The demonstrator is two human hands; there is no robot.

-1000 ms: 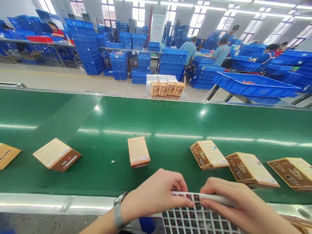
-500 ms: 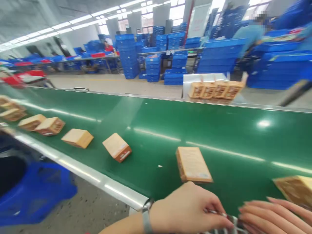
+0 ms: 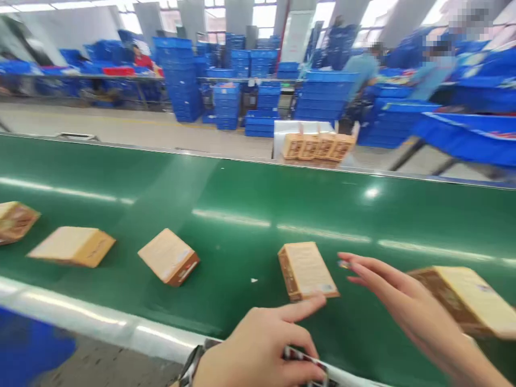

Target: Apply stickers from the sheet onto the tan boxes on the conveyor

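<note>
My left hand is at the bottom centre, its index finger stretched to the near edge of a tan box. Its other fingers are curled on a small dark and silvery item that I cannot make out. To the right, my right hand hovers above the green belt, fingers pressed together round a tiny object at the fingertips, too small to name. Another tan box lies beside the right wrist. A further box lies left of centre.
More boxes lie at the belt's left. A metal rail runs along the near edge. Beyond the far edge stand several printed cartons, stacked blue crates and people at work. Something blue is at lower left.
The view has turned right. My right hand has moved up and over the belt, now with a tiny object at its fingertips. My left index finger has stretched out to the tan box.
</note>
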